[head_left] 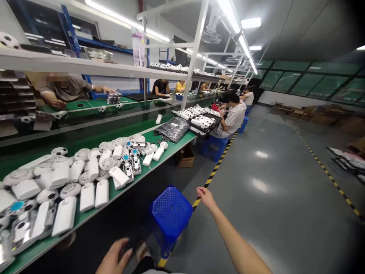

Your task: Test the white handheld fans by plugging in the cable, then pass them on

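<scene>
My left hand (115, 257) is low in the view, in front of the bench edge, its thumb and fingers apart and nothing between them. Farther right, my right hand (205, 197) hangs over the floor with its fingers loosely curled together; no object shows in it. Between the hands stands a blue plastic stool (172, 209), nearest to my right hand but apart from it. To the left, the green bench (148, 172) carries a pile of white plastic handheld fan parts (92, 167), some with round grilles and some with blue centres.
A dark plastic bag (172, 129) and black trays (207, 122) of white parts lie farther along the bench. A co-worker in a striped top (235, 116) sits beside it. A cardboard box (186, 156) is underneath. Yellow-black tape (218, 165) marks the grey floor.
</scene>
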Tool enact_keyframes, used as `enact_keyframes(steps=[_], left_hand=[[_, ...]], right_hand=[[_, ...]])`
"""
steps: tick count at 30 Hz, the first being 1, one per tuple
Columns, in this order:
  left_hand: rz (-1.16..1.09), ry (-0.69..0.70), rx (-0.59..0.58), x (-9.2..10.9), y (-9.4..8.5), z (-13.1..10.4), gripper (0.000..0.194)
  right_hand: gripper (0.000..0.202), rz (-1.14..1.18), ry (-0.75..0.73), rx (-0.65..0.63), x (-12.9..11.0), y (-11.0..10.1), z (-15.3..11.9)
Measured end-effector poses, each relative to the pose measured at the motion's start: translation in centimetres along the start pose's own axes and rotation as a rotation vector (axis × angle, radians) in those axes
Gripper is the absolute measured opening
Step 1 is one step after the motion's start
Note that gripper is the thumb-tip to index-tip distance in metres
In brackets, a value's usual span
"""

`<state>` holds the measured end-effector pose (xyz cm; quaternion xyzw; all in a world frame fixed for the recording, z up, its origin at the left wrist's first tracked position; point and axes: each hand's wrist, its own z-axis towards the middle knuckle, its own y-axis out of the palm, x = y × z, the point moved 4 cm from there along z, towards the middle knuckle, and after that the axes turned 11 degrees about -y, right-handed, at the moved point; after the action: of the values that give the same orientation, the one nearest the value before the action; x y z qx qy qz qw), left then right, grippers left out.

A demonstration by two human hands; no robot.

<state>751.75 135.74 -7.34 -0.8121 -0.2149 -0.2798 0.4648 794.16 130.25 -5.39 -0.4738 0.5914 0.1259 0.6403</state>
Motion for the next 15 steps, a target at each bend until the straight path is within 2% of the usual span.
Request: enact_keyframes(steps=[3,5,6,9,13,15], left_hand=[[0.036,0.127,-0.014,7.8,-3.4,3.6,0.045],[0.039,0.16,-0.023,11.0,-5.0,5.1,0.044],[0.029,0.161,-0.018,11.8,-5.5,5.7,0.044],[-0.05,0.12,0.034,11.9,-6.9,6.8,0.045],[-0.255,-0.044,0.134,9.0,-9.5,7.0,0.054],[-0.38,-0.113,0.142,8.4,-11.0,6.8,0.058]], right_hand=[[0.028,-0.061,-0.035,-0.01,-2.2,0.1,5.1],[0.028,-0.096,-0.079,-0.021,-4.0,0.5,8.2],[0.028,-0.113,-0.107,-0.03,-5.0,1.0,9.6],[0.028,-0.171,-0.204,-0.071,-8.7,3.1,13.8],[0.027,-0.297,-0.351,-0.114,-14.5,6.0,19.9],[0.027,-0.378,-0.424,-0.142,-17.1,7.4,23.2]])
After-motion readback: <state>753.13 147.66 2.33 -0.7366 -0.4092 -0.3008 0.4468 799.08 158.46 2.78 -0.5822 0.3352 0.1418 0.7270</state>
